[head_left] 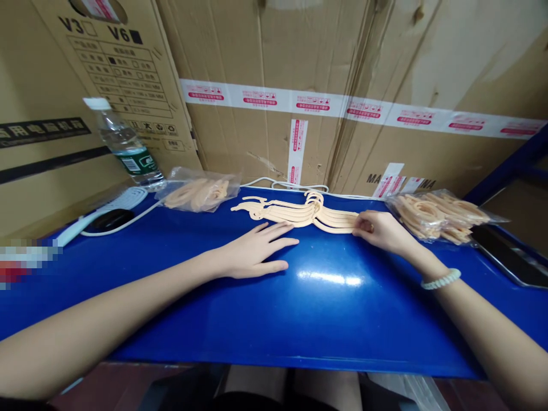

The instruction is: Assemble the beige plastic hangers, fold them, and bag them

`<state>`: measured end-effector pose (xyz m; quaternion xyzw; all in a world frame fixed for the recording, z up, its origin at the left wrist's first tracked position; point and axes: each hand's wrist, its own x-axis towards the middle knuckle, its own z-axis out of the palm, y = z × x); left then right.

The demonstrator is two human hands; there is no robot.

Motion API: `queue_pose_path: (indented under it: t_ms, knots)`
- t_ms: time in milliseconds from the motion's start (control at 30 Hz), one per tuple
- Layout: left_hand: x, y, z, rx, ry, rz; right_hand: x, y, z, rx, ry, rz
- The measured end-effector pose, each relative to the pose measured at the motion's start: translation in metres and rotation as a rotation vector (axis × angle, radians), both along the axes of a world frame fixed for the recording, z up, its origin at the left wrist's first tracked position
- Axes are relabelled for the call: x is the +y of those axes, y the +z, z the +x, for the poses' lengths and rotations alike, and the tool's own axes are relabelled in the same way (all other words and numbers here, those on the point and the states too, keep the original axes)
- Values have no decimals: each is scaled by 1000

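Note:
Several peach-coloured clothes hangers lie bunched together on the blue table, their curved hooks pointing toward the cardboard behind. My left hand rests palm down with its fingers spread, the fingertips at the near left edge of the bunch. At the right end of the hangers, my right hand has thumb and fingers closed around the tips of the arms. A pale braided band circles my right wrist.
Clear bags of similar peach-coloured pieces lie at the back left and right. A water bottle, a white handset-like object and a black mouse stand left. A phone lies far right. Cardboard boxes wall the back.

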<state>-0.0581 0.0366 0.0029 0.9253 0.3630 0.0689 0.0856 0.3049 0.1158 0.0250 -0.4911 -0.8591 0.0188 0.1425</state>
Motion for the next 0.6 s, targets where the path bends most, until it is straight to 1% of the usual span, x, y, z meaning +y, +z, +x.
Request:
queue_pose_path:
  t_ms: [100,267,367,500,600]
  knots:
    - [7,-2,0,-8,-6,-12,3,-2,-2,-37,-24,71]
    - [8,-7,0,-40,-8,12,4,-1,-3,-60,-30,107]
    - [8,-10,0,-47,18,35,3,1,0,-68,-23,120]
    - [8,-12,-3,-55,79,76,-2,5,7,-95,44,105]
    - [7,-14,-5,-74,96,110,-6,9,13,-146,105,76]
